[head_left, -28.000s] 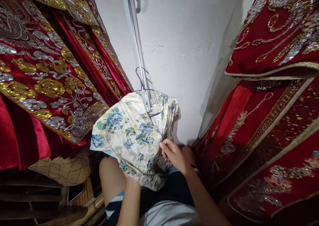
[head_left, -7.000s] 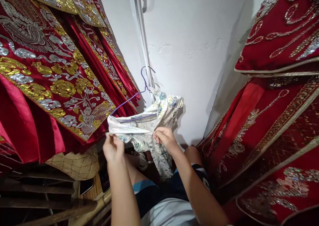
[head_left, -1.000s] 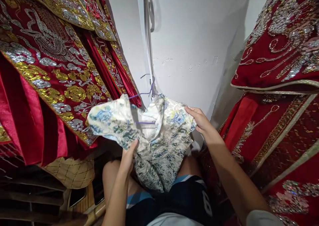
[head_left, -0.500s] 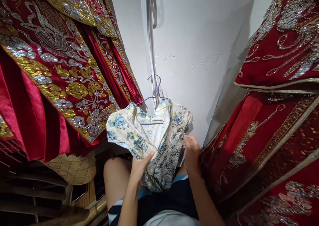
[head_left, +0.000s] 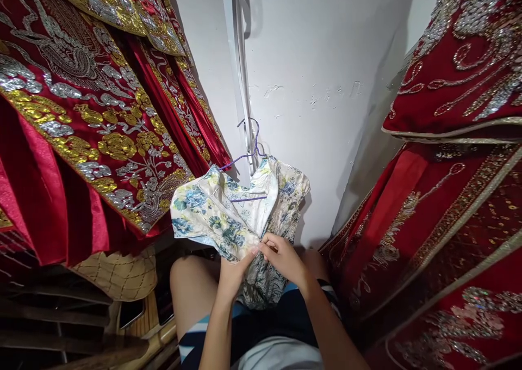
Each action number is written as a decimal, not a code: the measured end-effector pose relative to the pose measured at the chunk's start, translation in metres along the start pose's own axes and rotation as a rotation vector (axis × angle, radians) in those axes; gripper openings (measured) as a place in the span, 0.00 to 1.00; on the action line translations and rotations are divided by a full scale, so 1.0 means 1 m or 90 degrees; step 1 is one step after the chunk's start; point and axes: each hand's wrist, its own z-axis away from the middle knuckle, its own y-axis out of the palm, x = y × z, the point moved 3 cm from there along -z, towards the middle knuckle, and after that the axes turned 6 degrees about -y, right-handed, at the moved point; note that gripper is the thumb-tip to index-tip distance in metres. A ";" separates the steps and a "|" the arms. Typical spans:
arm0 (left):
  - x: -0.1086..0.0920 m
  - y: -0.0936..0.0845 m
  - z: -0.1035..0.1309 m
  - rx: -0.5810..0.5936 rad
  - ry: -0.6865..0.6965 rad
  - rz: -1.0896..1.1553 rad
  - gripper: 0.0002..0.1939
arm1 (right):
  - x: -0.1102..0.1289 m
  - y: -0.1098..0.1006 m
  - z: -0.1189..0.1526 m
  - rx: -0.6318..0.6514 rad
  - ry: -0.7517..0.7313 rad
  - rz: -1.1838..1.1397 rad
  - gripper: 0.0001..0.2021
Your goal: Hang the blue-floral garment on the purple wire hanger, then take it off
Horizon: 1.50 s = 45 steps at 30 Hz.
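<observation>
A floral garment (head_left: 228, 217) in white, blue and yellow hangs from a thin purple hanger (head_left: 255, 141), its lower part lying over the lap. My left hand (head_left: 236, 272) grips the front of the garment just below the V-shaped neckline, thumb on top and the other fingers hidden under the cloth. My right hand (head_left: 281, 257) meets it there, its thumb and index finger pinched on the garment's front edge beside the left thumb.
Red garments with gold and silver sequins (head_left: 118, 141) hang at the left, and more beaded red garments (head_left: 448, 196) at the right. A metal strip (head_left: 242, 76) runs down the pale wall. A wooden chair with a woven cushion (head_left: 122, 272) stands lower left.
My right hand has come in from the garment's right side to its middle and pinches the front edge beside my left hand. The view has shifted slightly.
</observation>
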 end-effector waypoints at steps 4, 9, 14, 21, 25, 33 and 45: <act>0.002 0.001 -0.002 0.004 -0.001 -0.010 0.29 | 0.001 0.000 0.000 0.011 -0.007 -0.051 0.14; 0.014 -0.015 -0.006 -0.231 0.065 -0.100 0.28 | -0.002 -0.004 -0.001 -0.011 0.004 -0.144 0.14; 0.016 0.000 0.015 -0.409 0.402 -0.260 0.33 | -0.002 -0.003 -0.001 -0.019 0.013 -0.177 0.15; 0.027 0.031 0.008 -0.123 0.311 -0.292 0.05 | 0.013 -0.004 -0.016 -0.007 0.023 -0.270 0.14; 0.023 0.029 0.005 -0.069 0.335 -0.373 0.06 | 0.041 -0.028 -0.050 -0.135 0.015 -0.339 0.13; 0.026 0.026 -0.002 0.037 0.310 -0.464 0.09 | 0.103 -0.069 -0.102 -0.212 -0.080 -0.422 0.12; -0.163 0.054 -0.057 0.089 0.592 -0.432 0.12 | 0.110 -0.069 -0.087 -0.172 -0.200 -0.262 0.14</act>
